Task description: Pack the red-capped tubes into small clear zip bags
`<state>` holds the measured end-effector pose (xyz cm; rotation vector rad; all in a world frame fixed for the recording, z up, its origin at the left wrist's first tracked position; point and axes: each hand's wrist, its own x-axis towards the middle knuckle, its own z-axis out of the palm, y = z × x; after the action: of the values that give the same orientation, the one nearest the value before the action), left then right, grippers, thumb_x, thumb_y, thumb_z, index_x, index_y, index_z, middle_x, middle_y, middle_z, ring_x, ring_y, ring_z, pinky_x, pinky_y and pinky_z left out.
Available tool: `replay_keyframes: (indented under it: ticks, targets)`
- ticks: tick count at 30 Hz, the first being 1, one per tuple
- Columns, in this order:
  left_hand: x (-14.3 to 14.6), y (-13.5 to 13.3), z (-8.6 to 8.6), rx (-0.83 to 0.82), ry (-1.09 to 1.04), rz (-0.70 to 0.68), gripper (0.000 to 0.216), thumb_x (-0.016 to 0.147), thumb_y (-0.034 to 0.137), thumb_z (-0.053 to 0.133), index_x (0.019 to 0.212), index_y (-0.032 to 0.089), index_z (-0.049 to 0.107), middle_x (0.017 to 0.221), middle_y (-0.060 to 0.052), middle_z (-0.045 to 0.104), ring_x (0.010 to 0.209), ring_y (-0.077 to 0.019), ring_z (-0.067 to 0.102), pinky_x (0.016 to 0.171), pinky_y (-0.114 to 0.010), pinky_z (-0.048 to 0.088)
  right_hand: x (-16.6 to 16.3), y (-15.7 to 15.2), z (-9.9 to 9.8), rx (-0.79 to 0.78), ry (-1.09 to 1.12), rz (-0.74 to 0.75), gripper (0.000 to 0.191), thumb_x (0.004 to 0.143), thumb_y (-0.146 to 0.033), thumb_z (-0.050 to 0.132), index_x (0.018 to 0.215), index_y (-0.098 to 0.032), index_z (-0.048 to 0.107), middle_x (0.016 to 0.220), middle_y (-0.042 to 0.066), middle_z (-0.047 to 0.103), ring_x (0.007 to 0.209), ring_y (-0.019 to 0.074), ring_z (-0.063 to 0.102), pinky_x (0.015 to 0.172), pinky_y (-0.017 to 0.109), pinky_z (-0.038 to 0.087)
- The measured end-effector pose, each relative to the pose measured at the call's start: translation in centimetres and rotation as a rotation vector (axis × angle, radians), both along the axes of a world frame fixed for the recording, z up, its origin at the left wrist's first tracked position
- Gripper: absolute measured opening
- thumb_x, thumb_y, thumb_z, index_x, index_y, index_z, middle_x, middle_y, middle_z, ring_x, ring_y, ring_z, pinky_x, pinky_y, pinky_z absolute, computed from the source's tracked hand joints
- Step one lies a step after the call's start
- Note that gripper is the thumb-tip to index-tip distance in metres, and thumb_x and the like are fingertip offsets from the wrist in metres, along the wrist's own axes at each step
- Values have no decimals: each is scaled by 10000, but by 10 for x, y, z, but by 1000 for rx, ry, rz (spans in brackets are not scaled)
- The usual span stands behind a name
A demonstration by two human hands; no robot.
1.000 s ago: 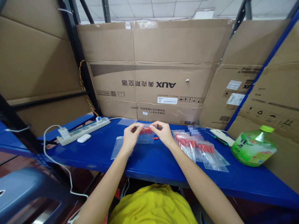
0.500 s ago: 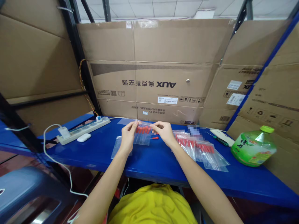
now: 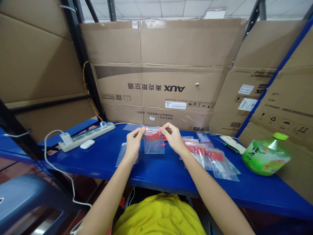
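My left hand [image 3: 134,141] and my right hand [image 3: 172,136] each pinch a top corner of a small clear plastic bag [image 3: 154,142]. The bag hangs upright between them, just above the blue table [image 3: 156,169]. Small red pieces show inside the bag near its top. Under my left hand lies an empty clear bag [image 3: 121,155]. To the right of my right hand lies a pile of clear bags with red pieces [image 3: 210,157].
A white power strip [image 3: 85,136] with a plug and cable and a small white case [image 3: 87,144] lie at the left. A green bottle [image 3: 266,154] lies at the right, a white device [image 3: 231,143] behind it. Cardboard boxes [image 3: 161,71] wall the back.
The bag was held low and flat near the table. Both hands have lifted it a little, and it now hangs upright between them.
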<state>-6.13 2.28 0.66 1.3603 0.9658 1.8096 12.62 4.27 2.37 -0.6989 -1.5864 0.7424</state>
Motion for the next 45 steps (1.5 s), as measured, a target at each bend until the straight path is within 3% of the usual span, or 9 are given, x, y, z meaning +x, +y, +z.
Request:
replay_keyframes:
  ticks: [5,9,13,16,21,28,35,41,45]
  targets:
    - [-26,-9,21,-79,288,-89,605,994,666,487,967,165,826,1075,-131,806,1046,-291,721,919,-385,550,42,-16,24,104,-89,-241,313,994,-519,576,889,-224,590,788,-8,595,726,161,550,681,272,451]
    - [-65,-4,23,-137,653,83,581,973,670,506,1156,195,788,1208,-112,789,1113,-309,712,988,-414,530,107,-32,32,84,-110,-425,336,945,-545,643,869,-219,613,773,-3,622,702,158,559,654,263,443]
    - [-109,12,1,-326,1102,317,644,919,641,549,1363,195,685,1365,-150,712,1243,-372,656,1034,-464,506,178,-43,11,-125,-103,-528,419,840,-624,728,847,-213,645,674,-14,622,576,139,497,537,244,370]
    - [-134,24,-17,-507,1366,255,663,834,636,610,1312,191,724,1343,-192,700,1224,-410,656,1032,-476,499,218,-45,-16,-218,-169,-645,448,810,-656,711,790,-218,622,599,-20,607,522,141,474,515,252,337]
    - [-144,34,-27,-457,1432,213,419,810,568,617,1042,267,793,1155,-150,732,1098,-377,680,958,-437,506,247,-36,-52,-272,-516,-930,370,838,-579,619,769,-220,677,758,75,744,698,242,648,619,319,415]
    - [-132,31,-21,-406,1320,185,236,832,460,573,876,257,684,1000,-88,763,964,-291,707,775,-340,477,253,-23,-63,-395,-908,-1176,327,871,-512,657,988,-218,740,1039,135,769,848,282,707,693,362,468]
    - [-102,17,4,-116,1141,187,257,894,491,553,850,261,659,888,-69,764,841,-277,692,719,-341,430,207,-19,-33,-98,-786,-1142,176,891,-287,594,980,-207,723,975,126,761,807,255,689,736,356,488]
    - [-62,0,19,108,1126,131,207,983,421,554,947,252,667,988,-60,745,937,-265,672,833,-351,466,68,1,18,198,-521,-362,235,987,-369,582,1078,-235,751,1023,81,781,946,233,701,896,374,523]
    - [-45,-9,21,249,1114,194,182,1034,377,523,1003,247,647,1033,-64,703,996,-259,640,904,-367,473,-4,18,20,284,-627,-58,206,964,-387,695,1103,-259,776,934,55,783,884,227,689,896,371,513]
